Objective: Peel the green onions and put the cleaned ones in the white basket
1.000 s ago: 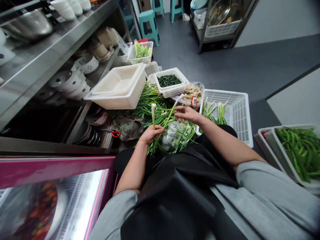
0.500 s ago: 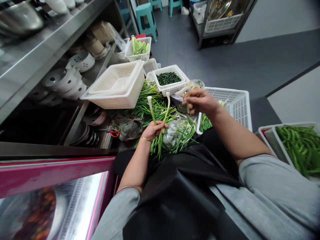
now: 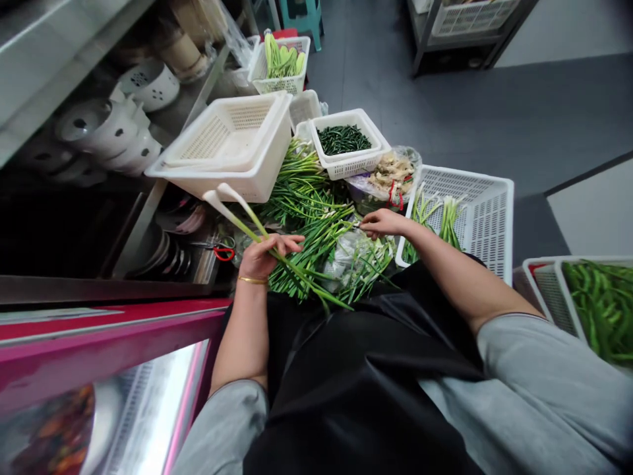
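My left hand (image 3: 270,254) is closed around two scallions (image 3: 237,221), their white bulbs pointing up and left and their green ends trailing over the black apron. My right hand (image 3: 383,223) hovers over the scallion trimmings (image 3: 373,254) and a crumpled clear plastic bag (image 3: 343,258). Its fingers are pinched together; what they hold, if anything, is too small to name. A large heap of scallions (image 3: 301,198) lies just beyond both hands. In the white basket (image 3: 482,201) on the right lie several scallions, white ends away from me.
Stacked white baskets (image 3: 262,173) stand at the left, with a basket of dark green chilies (image 3: 343,139) beyond the heap. A bag of pale roots (image 3: 390,173) sits beside it. Red-handled scissors (image 3: 224,253) lie by the shelf. Green peppers (image 3: 601,297) fill a basket at far right.
My left hand has moved left with the scallions, which now tilt left. My right hand has dropped slightly, from in front of the bag of roots to over the trimmings. The view has shifted downward.
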{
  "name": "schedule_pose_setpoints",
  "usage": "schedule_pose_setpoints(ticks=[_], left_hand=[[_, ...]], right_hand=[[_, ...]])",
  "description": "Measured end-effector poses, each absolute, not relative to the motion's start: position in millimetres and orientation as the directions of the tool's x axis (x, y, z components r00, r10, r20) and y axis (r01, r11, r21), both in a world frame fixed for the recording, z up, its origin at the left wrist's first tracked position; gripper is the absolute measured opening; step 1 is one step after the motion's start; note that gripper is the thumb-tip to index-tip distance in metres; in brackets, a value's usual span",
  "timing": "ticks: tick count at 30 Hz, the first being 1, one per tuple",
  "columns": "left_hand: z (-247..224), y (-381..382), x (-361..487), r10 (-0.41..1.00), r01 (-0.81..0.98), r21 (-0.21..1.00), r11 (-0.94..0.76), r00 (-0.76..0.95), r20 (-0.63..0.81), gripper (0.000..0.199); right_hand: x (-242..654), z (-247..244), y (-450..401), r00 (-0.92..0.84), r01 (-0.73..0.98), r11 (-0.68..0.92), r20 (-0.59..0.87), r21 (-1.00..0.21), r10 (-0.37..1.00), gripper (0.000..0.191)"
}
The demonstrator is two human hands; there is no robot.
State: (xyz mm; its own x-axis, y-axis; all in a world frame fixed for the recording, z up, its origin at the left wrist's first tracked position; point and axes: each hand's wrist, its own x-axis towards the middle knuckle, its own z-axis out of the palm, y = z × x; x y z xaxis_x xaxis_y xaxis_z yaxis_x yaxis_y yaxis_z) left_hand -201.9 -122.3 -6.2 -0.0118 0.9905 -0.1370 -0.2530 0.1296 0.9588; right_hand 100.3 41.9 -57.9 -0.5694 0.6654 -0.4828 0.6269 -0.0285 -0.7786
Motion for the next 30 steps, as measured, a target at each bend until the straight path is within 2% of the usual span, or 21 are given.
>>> schedule_pose_setpoints(ticks=[2,5,7,10,15,18,23,30], left_hand=[[-18.0,-116.6,-208.2,0.984,-0.382,0.910,0.163,-0.005,-0.179,0.028],[-38.0,-97.8,-210.6,0.934,-0.436,0.834,0.338,0.050,-0.353,0.025],[-46.4,-85.6,-210.7,0.901,-0.442,0.795,0.416,0.082,-0.426,0.023],[-52.1,-75.9,-213.1,0.889,-0.468,0.767,0.440,0.102,-0.447,0.022],[-58.0,-68.9,-221.4,0.818,-0.501,0.684,0.530,0.091,-0.567,0.023],[-59.8,-62.3,-225.5,0.786,-0.495,0.661,0.564,0.076,-0.614,0.024],[-65.9,-56.1,-225.4,0.804,-0.506,0.704,0.498,-0.035,-0.594,0.024],[-68.8,-62.8,-213.1,0.858,-0.404,0.790,0.461,-0.022,-0.513,0.030]], right_hand=[[77.7,-71.7,59.4,-0.549,0.560,-0.150,-0.501,-0.815,0.669,0.019],[42.9,-106.0,88.7,-0.345,0.591,-0.362,-0.631,-0.721,0.695,0.013],[22.9,-136.6,109.1,-0.216,0.613,-0.447,-0.683,-0.651,0.698,0.012],[-2.8,-188.1,137.9,-0.115,0.652,-0.482,-0.704,-0.586,0.700,0.018],[-50.9,-267.2,166.8,-0.019,0.730,-0.510,-0.760,-0.454,0.649,0.040],[-73.7,-292.1,172.7,0.004,0.755,-0.508,-0.772,-0.414,0.635,0.035],[-60.2,-280.6,161.5,0.011,0.717,-0.533,-0.757,-0.449,0.653,0.020],[14.2,-190.5,67.1,-0.208,0.454,-0.518,-0.652,-0.725,0.729,0.026]])
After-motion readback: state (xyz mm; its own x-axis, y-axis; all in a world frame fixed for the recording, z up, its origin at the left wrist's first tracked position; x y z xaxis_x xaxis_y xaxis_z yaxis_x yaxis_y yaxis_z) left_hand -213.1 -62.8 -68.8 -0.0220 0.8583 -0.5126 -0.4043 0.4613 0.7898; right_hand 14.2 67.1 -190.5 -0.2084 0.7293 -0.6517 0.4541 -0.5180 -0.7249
